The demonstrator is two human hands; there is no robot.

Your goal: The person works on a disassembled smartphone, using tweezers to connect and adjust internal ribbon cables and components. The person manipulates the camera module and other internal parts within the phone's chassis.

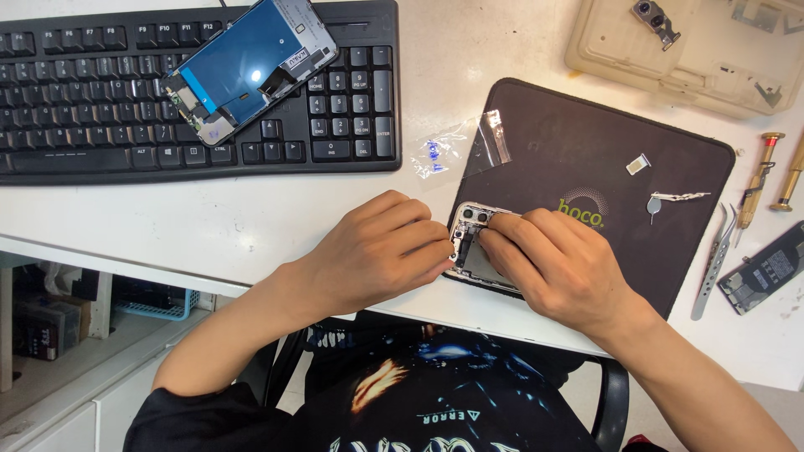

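An opened phone body (474, 243) lies at the near left corner of a dark work mat (578, 142), its insides and camera module showing. My left hand (377, 251) rests on the white table with its fingertips pinched against the phone's left edge. My right hand (557, 264) covers the phone's lower right part, fingertips pressing on its inside. Whether a small part sits between the fingers is hidden.
A black keyboard (84, 100) at the back left carries a detached phone screen (251, 67). Tweezers (716, 259), two screwdrivers (758, 180), a small tray slot piece (638, 164), an ejector pin (670, 199), a plastic bag (440, 152) and a beige tray (712, 59) lie around.
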